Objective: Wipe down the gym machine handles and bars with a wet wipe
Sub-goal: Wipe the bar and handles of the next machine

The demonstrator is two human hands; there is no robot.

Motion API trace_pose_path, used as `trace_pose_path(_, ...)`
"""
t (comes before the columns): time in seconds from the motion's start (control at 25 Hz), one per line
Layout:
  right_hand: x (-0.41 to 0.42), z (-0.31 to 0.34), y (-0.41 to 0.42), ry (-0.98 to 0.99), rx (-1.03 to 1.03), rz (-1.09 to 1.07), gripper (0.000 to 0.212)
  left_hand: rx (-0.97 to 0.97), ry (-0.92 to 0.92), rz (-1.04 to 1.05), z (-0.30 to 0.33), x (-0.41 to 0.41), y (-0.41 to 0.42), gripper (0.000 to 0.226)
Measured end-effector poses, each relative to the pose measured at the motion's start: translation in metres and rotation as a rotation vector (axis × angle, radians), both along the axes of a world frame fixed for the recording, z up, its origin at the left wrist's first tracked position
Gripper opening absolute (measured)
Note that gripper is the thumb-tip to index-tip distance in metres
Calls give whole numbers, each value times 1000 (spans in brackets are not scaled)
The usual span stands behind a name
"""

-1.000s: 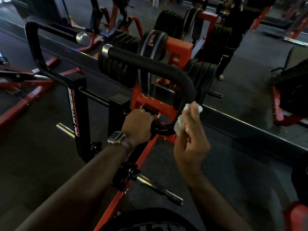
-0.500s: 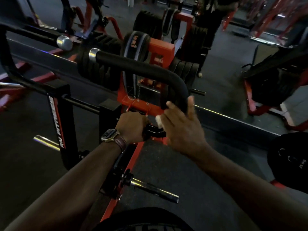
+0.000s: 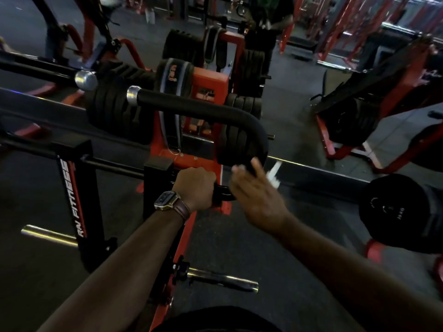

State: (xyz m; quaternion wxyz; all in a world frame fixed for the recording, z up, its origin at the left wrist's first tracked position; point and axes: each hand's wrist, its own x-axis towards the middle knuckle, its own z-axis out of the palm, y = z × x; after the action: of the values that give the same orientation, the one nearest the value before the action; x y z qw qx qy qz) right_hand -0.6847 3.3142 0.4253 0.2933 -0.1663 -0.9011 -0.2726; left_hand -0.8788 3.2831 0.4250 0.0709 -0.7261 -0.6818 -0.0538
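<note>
While the left hand (image 3: 195, 185) gripped the stiff handle (image 3: 203, 111), the right hand (image 3: 256, 197), blurred, pinched a soft, limp wipe (image 3: 273, 174) against the bend above it.

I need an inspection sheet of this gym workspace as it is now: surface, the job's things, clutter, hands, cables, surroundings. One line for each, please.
Surface: dark gym floor, dim light.
Job's things: black padded handle curves down at its right end; white wet wipe shows beside that lower bend, blurred.
Clutter: weight plate at the right edge; chrome peg below the frame.
Hands: left hand, with a wristwatch, grips the lower black bar; right hand is at the handle's bend with the wipe, its grip blurred.
Cables: nothing seen.
Surroundings: red machine frame, stacked plates, more red machines behind.
</note>
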Motion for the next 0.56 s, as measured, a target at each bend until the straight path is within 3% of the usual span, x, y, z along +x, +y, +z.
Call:
trace_pose_path(0.08, -4, -27, -17, -3, -69, -34, 26, -15, -10, -41, 1, -2, 0, 46)
trace_pose_path(0.16, -1, -13, -11, 43, -84, -15, 22, -70, -69, -69, 2, -7, 0, 53)
trace_pose_path(0.28, -2, 15, -3, 309, -21, -80, 16, -139, -171, -76, 6, -13, -1, 79)
trace_pose_path(0.32, -7, 14, -10, 459, -123, -101, 16, -150, -208, -67, 8, -13, -1, 82)
trace_pose_path(0.44, -31, -12, -52, 1095, -777, -134, 23, -185, -245, -27, 11, -8, 7, 69)
trace_pose_path(0.56, -40, -21, -52, 1425, -1149, -173, 19, -258, -286, -20, 10, 0, 18, 59)
